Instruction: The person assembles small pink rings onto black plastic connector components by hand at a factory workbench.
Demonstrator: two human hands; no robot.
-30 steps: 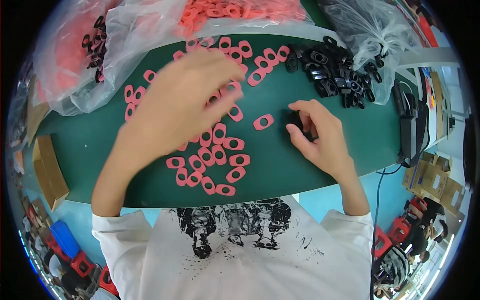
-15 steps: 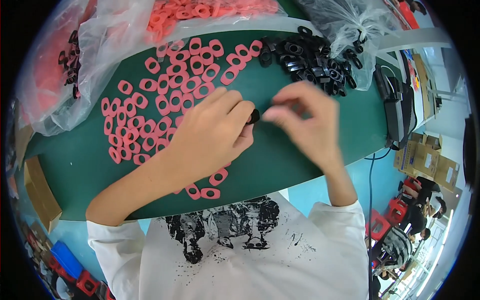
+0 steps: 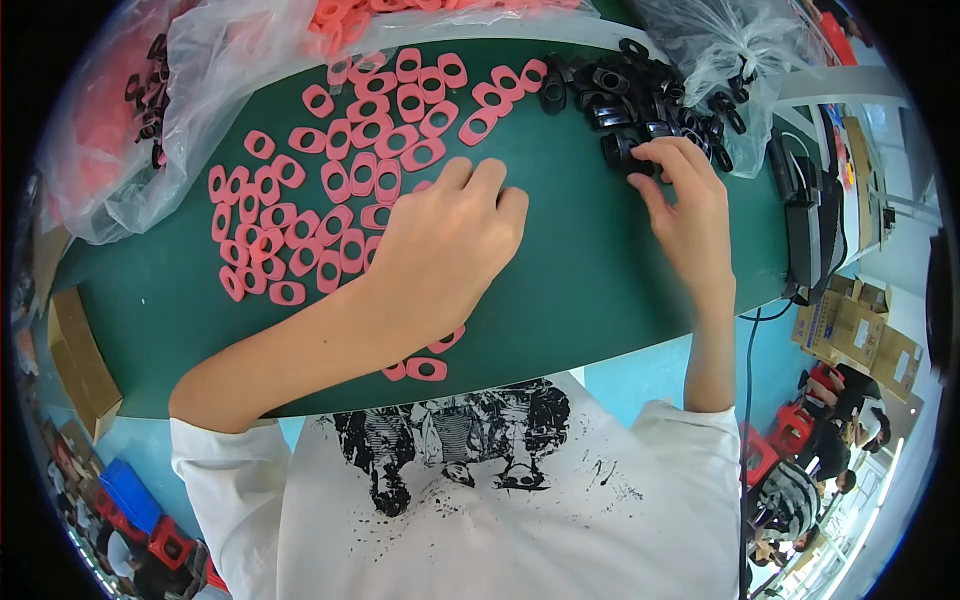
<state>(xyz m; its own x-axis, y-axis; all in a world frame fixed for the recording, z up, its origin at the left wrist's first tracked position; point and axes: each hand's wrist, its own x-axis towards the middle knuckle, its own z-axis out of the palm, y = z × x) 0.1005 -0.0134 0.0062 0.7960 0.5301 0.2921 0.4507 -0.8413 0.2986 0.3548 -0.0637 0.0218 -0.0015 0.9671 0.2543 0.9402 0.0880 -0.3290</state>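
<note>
My left hand point(image 3: 450, 240) is closed above the middle of the green table, its fingers curled under; whatever they hold is hidden behind the hand. At the near edge of a heap of black plastic ring parts point(image 3: 608, 112), my right hand point(image 3: 692, 215) has its thumb and forefinger on either side of a black ring part point(image 3: 620, 152). Many flat pink rings with an oval hole point(image 3: 362, 174) lie spread across the table, left of and beyond my left hand. A few more pink rings point(image 3: 427, 369) lie near the front edge, below my left forearm.
Clear plastic bags with pink parts point(image 3: 100, 130) and black parts stand at the far left. More pink rings point(image 3: 400, 5) lie at the back. A tied clear bag point(image 3: 735, 50) sits behind the black heap. Dark box-like devices point(image 3: 800, 220) line the right edge; a cardboard piece point(image 3: 82, 350) is at left.
My right hand has moved from beside the left hand to the black heap on the right. The black part that showed at my left fingertips is out of sight now. The view has shifted slightly.
</note>
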